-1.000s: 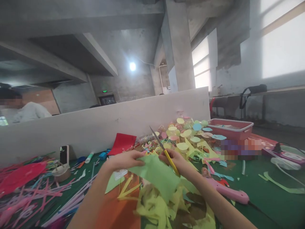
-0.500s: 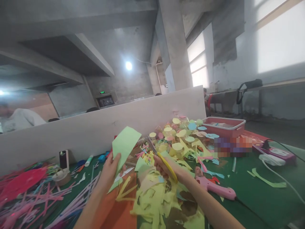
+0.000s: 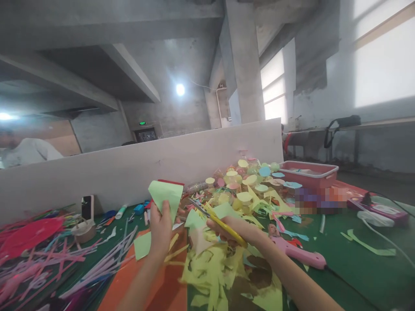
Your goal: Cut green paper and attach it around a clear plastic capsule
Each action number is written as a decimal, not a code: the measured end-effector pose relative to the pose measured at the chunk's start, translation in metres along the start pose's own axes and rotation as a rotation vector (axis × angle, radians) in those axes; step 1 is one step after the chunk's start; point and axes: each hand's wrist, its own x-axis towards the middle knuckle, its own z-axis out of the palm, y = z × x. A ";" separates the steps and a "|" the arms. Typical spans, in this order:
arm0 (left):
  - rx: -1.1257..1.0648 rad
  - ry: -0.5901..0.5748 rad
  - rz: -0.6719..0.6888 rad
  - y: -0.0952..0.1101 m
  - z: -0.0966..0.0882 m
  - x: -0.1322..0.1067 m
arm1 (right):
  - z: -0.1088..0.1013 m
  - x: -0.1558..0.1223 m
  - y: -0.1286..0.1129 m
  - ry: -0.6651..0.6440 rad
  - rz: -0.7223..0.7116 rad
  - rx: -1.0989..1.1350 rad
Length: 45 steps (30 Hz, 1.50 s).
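Green tabletop (image 3: 340, 274) carries an orange sheet (image 3: 171, 287) and yellow paper scraps (image 3: 212, 270). Left hand (image 3: 161, 228): fingers clamped on a light green paper piece (image 3: 167, 195), raised in front of a red sheet (image 3: 171, 182). Against half a second earlier, the paper stands lower, exposing more red sheet. Right hand (image 3: 238, 230): fingers closed around yellow-handled scissors (image 3: 225, 223), blades now flatter, pointing further left, apart from the held paper.
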 end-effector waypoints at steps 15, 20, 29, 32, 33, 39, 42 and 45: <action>-0.159 0.039 -0.232 -0.056 0.009 0.001 | 0.002 -0.001 -0.006 0.022 0.029 -0.118; -0.162 0.035 -0.159 -0.057 0.008 0.000 | 0.003 -0.010 -0.013 -0.008 0.034 -0.150; -0.060 0.032 -0.096 -0.051 0.006 -0.002 | 0.000 -0.008 -0.005 -0.125 -0.067 -0.163; -0.010 -0.011 -0.090 -0.052 0.005 -0.002 | 0.000 -0.006 -0.002 -0.138 -0.088 -0.188; -0.002 -0.021 -0.092 -0.052 0.005 -0.002 | -0.001 -0.005 -0.001 -0.139 -0.098 -0.189; -0.036 -0.094 -0.118 -0.047 0.010 -0.008 | -0.003 0.000 0.008 -0.134 -0.078 -0.179; -0.015 -0.112 -0.122 -0.044 0.012 -0.011 | -0.004 0.001 0.010 -0.157 -0.051 -0.216; 0.017 -0.123 -0.118 -0.043 0.012 -0.012 | -0.004 0.003 0.009 -0.151 -0.041 -0.223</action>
